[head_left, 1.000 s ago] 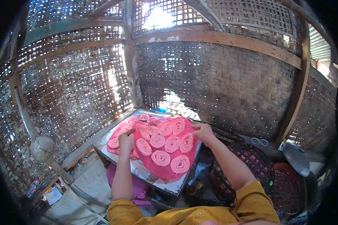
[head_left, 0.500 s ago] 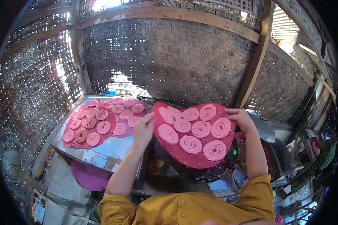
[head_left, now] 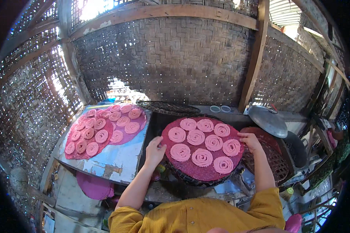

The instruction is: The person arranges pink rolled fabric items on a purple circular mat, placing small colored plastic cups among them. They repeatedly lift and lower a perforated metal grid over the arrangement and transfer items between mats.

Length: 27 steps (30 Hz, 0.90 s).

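Observation:
A round, dark pink mesh sheet (head_left: 201,166) lies nearly flat on top of a dark woven basket (head_left: 186,178). On the sheet sit several pale pink spiral coils (head_left: 195,137) of ridged strands. My left hand (head_left: 154,152) is at the sheet's left edge, thumb and fingers parted with nothing between them. At the far right rim, my right hand (head_left: 252,142) pinches the sheet's edge between thumb and fingers.
On a worn, pale blue tabletop (head_left: 122,157) at left lie more coil-covered pink sheets (head_left: 91,134). A grey metal lid (head_left: 267,121) and a reddish lattice basket (head_left: 274,167) stand at right. Two small rings (head_left: 220,108) rest on the back ledge. Woven walls (head_left: 182,66) enclose the space.
The sheet was held up, sagging and folded between both hands; now it is spread flat on the basket. My left hand has let go of its edge and moved slightly lower.

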Motion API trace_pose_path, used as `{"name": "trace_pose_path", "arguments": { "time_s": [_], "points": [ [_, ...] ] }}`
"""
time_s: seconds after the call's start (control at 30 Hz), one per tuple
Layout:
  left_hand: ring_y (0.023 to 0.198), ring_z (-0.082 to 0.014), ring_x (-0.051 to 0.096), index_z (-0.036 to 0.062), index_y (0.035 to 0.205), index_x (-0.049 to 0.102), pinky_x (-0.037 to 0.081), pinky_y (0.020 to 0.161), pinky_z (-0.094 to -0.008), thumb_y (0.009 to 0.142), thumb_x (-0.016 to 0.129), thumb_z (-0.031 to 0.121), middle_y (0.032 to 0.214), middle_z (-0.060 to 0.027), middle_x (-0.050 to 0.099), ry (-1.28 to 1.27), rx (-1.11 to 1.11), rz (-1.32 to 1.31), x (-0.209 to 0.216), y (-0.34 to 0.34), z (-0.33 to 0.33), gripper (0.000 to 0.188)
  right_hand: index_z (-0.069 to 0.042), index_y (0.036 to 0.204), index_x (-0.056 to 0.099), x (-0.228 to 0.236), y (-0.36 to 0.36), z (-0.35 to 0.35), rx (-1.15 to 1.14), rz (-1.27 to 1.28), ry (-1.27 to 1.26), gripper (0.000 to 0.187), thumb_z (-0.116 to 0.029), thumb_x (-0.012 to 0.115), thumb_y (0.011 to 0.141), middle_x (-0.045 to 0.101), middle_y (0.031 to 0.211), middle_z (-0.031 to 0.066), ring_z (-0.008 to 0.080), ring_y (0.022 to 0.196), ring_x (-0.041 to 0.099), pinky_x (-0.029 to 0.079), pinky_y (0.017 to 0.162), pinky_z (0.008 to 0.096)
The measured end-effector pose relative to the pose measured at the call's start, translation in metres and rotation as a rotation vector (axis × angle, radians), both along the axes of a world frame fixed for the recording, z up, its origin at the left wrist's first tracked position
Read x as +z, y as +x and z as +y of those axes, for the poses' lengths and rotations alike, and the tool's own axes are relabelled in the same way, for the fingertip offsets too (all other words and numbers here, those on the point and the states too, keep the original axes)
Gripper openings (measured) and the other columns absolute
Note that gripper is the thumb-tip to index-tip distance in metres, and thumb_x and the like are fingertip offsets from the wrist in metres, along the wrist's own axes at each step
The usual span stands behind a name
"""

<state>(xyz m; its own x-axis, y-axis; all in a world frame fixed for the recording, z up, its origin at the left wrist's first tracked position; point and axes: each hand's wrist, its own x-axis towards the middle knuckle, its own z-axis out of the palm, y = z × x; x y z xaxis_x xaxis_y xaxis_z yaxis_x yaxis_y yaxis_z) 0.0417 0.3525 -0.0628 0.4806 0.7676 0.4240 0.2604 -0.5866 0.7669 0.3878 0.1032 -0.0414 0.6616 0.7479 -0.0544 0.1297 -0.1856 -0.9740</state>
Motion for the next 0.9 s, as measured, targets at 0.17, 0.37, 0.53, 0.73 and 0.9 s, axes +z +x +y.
{"name": "trace_pose_path", "arguments": {
  "time_s": [0.17,0.37,0.53,0.73,0.9],
  "points": [
    [0.083,-0.0182,0.054,0.0051,0.11,0.053,0.047,0.063,-0.0244,0.074,0.058,0.002,0.112,-0.0117,0.05,-0.031,0.176,-0.215,-0.01,-0.033,-0.029,0.037,0.002,0.108,0.057,-0.001,-0.005,-0.001,-0.012,-0.12,-0.144,0.037,0.0,0.054,0.072,0.061,0.098,0.009,0.014,0.081,0.056,0.045,0.069,0.0261],
    [0.092,-0.0273,0.053,0.0013,0.106,0.052,0.043,0.082,-0.0354,0.074,0.056,0.002,0.107,-0.0138,0.051,-0.111,0.355,-0.069,-0.111,-0.063,-0.064,0.032,0.002,0.107,0.058,0.001,-0.009,-0.009,-0.011,-0.098,-0.039,0.04,0.0,0.055,0.067,0.056,0.109,0.0126,0.0193,0.099,0.053,0.039,0.085,0.0274],
    [0.117,-0.0399,0.033,0.0053,0.129,0.028,0.03,0.097,-0.0432,0.068,0.065,0.014,0.129,-0.021,0.032,-0.119,0.315,0.479,-0.163,-0.065,-0.068,0.072,0.003,0.104,0.059,-0.016,0.004,-0.011,-0.026,-0.135,-0.001,0.041,0.001,0.054,0.063,0.057,0.106,0.0129,0.0201,0.098,0.053,0.039,0.085,0.0271],
    [0.114,-0.0428,0.031,0.0038,0.132,0.017,0.031,0.096,-0.0448,0.062,0.07,0.011,0.129,-0.0207,0.025,-0.257,0.361,0.502,-0.19,-0.044,-0.05,0.088,0.002,0.099,0.062,-0.01,-0.006,-0.009,-0.053,-0.354,-0.015,0.039,-0.003,0.055,0.061,0.058,0.106,0.015,0.0225,0.097,0.055,0.04,0.085,0.0281],
    [0.107,-0.0396,0.038,0.0015,0.122,0.029,0.035,0.092,-0.043,0.058,0.07,0.007,0.119,-0.0195,0.034,-0.193,0.348,0.459,-0.206,-0.039,-0.045,0.076,-0.002,0.099,0.062,-0.013,-0.007,-0.014,-0.087,-0.465,-0.054,0.037,-0.008,0.059,0.062,0.059,0.103,0.0141,0.0236,0.091,0.057,0.041,0.082,0.0297]
  ]
}}
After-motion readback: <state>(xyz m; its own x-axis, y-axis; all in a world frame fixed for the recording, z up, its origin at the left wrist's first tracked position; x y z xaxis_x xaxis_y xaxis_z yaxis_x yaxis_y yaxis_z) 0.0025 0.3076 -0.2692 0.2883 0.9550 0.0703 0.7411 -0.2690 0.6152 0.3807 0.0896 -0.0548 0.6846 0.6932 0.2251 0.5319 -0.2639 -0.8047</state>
